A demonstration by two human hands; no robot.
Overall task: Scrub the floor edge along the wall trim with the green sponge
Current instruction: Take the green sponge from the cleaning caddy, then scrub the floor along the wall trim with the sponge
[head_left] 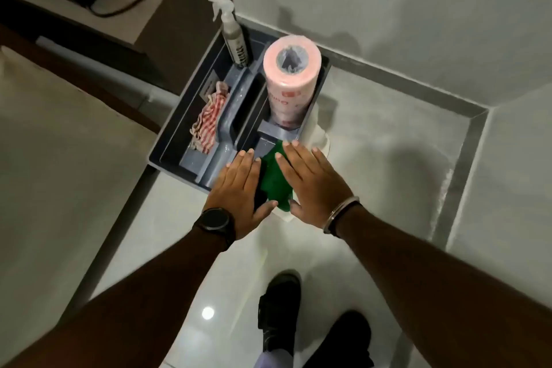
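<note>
The green sponge (273, 181) lies at the near right corner of a grey cleaning caddy (176, 140) on the floor, showing between my two hands. My left hand (239, 188), with a black watch at the wrist, hovers flat with fingers spread just left of the sponge. My right hand (313, 182), with a metal bangle, is flat and spread just right of it, partly over it. Neither hand grips anything. The grey wall trim (388, 75) runs along the floor edge behind the caddy and turns at the corner on the right.
In the caddy stand a pink roll of wipes (289, 81), a spray bottle (234, 36) and a red-striped cloth (209, 119). A white cloth (321, 131) lies beside the caddy. A bed edge (59, 143) is at left. My dark shoes (280, 308) stand on the glossy tiles below.
</note>
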